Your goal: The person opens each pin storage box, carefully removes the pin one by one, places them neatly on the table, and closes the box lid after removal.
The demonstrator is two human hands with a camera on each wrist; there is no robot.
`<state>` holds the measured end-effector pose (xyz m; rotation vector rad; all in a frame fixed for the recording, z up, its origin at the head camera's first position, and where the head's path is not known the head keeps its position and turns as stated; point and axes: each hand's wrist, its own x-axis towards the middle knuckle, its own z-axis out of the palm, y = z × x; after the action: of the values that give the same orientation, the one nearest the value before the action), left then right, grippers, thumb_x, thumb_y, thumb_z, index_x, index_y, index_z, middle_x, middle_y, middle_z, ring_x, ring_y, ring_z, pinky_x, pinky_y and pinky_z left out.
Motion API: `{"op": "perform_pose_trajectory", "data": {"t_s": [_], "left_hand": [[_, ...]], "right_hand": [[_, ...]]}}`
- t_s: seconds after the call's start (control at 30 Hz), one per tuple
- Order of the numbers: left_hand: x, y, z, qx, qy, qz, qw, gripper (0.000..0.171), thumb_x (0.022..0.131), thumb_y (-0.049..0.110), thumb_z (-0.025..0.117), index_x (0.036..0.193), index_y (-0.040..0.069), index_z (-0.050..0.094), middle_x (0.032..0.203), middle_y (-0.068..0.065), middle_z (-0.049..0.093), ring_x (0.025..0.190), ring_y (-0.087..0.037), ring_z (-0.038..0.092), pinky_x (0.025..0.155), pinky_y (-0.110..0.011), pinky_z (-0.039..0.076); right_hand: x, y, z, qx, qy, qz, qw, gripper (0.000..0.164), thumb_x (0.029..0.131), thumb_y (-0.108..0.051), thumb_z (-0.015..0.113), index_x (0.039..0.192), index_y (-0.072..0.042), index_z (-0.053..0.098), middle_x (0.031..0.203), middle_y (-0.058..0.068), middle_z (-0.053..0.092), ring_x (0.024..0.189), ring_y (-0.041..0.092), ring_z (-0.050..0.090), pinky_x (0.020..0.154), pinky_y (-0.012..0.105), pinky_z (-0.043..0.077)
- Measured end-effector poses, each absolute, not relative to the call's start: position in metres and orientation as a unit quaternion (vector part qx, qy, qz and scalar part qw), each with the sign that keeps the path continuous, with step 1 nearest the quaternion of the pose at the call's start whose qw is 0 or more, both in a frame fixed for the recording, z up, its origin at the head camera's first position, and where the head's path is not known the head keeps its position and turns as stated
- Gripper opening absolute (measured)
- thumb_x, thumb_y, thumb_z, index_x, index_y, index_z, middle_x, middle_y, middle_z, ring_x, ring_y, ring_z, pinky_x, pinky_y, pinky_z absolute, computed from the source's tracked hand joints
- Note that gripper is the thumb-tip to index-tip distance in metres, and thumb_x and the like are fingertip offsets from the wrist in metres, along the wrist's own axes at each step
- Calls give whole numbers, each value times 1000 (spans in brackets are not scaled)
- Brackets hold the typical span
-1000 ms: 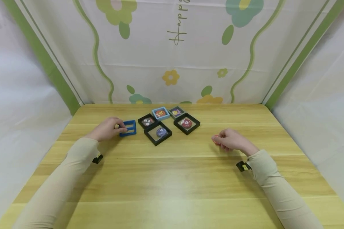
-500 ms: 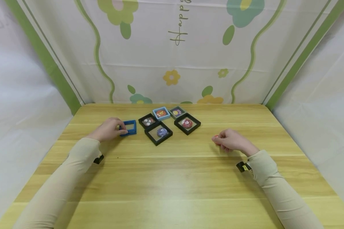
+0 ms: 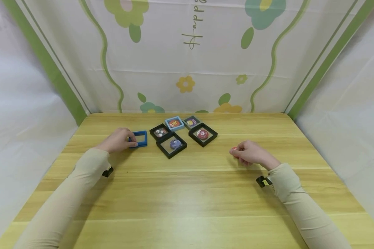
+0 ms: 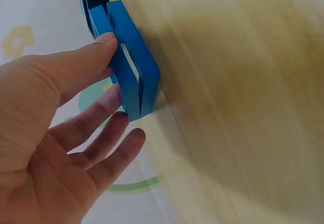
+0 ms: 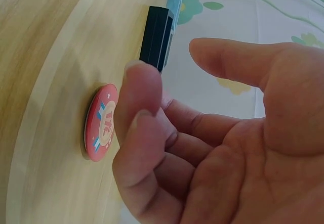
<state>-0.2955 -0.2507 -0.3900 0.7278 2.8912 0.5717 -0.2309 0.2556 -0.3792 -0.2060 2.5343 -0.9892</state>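
Observation:
My left hand [image 3: 119, 139] pinches the edge of a blue square display frame [image 3: 141, 138] at the table's left. In the left wrist view, the frame [image 4: 132, 64] shows two halves lying close together with a narrow gap, and the thumb lies on the upper half's rim. My right hand [image 3: 252, 153] hovers by a red round badge [image 3: 235, 152]. In the right wrist view, the badge [image 5: 101, 123] lies flat on the wood with white and blue markings. The fingers bend loosely beside it, and the thumb stands apart with nothing between.
Between the hands, black frames [image 3: 172, 154] hold a purple badge [image 3: 175, 144], a red badge [image 3: 202, 134] and a dark badge [image 3: 160, 132]. A light blue frame [image 3: 181, 126] and a grey frame [image 3: 199, 121] stand behind them, near the floral cloth [image 3: 218, 62].
The upper half of the blue frame has come down over the lower one; a bar seen across its middle is gone. My right hand has stayed by the badge.

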Motion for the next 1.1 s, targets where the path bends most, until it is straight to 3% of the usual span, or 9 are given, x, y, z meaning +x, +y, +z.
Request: {"op": "perform_pose_trajectory", "data": {"t_s": [0.73,1.1], "left_hand": [[-297,-250,-380,234,949,196,83,4,87,7,75,86,7,80,106,-15,69,109,-41,59,96,-58,42],[-296,-250,-384,243,949,187,72,5,87,6,75,87,7,80,107,-16,69,108,-41,60,95,-56,44]], "right_hand": [[-231,255,-380,-77,910,-353,205,40,100,-36,58,90,2,66,71,12,61,58,21,57,53,33,47],[-230,255,-378,-77,908,-359,203,41,101,-36,57,90,3,65,71,13,61,58,20,56,53,33,47]]}}
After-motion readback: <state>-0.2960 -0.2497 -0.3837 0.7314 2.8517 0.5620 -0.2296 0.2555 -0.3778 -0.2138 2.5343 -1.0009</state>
